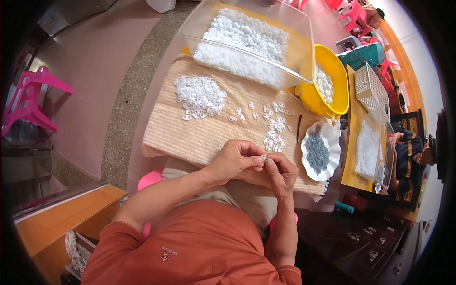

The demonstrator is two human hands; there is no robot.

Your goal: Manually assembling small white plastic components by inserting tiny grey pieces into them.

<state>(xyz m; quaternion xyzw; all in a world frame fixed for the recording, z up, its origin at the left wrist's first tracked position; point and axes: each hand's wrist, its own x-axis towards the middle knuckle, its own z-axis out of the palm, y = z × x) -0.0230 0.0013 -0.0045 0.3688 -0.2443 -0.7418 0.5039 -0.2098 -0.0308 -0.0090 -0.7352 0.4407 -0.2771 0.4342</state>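
Note:
Over the near edge of the striped cloth (164, 128), my two hands meet at their fingertips. My left hand (237, 160) and my right hand (282, 174) pinch a small white plastic piece (264, 158) between thumbs and fingers; most of it is hidden. Just beyond lies a loose cluster of white pieces with holes (273, 137), with more scattered farther off. A larger heap of white pieces (199, 97) sits at the left. To the right, a white wavy-rimmed dish (334, 137) holds many small grey parts (317, 153). A thin black stick (299, 129) lies beside it.
A clear bin (304, 57) of white pieces stands at the far side, next to a yellow basin (343, 83) of whitish pieces. A person (409, 159) sits at the right by another clear bin (387, 130). A pink stool (35, 97) stands at the left.

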